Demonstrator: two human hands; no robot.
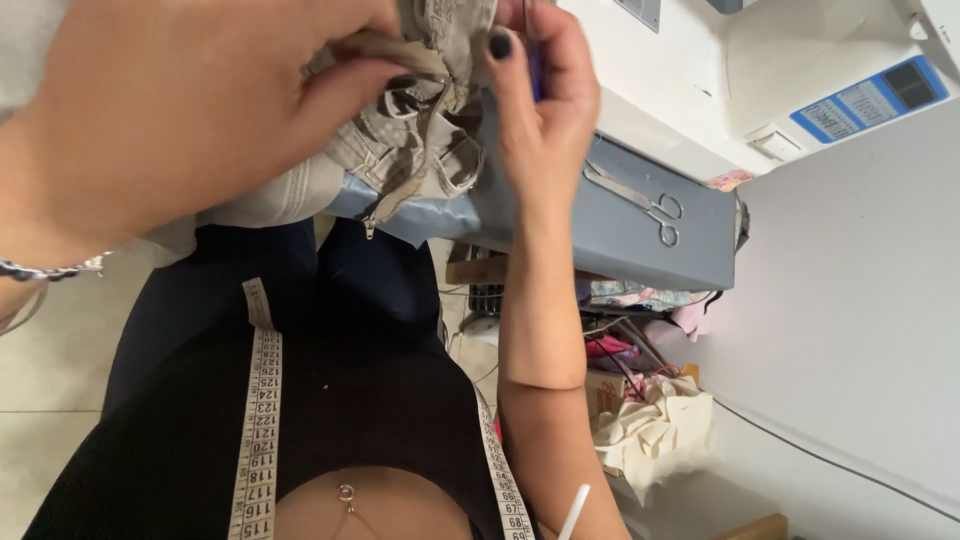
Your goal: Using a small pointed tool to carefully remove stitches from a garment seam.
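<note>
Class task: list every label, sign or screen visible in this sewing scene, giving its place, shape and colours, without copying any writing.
Panel label: on the white sewing machine, top right; blue tilted rectangle with pale chart boxes.
Small sticker: at the machine's base edge, by the grey table; pinkish and orange, irregular.

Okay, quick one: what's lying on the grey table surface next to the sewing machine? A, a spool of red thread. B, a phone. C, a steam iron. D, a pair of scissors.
D: a pair of scissors with looped metal handles lies flat on the grey table, apart from both hands.
</note>
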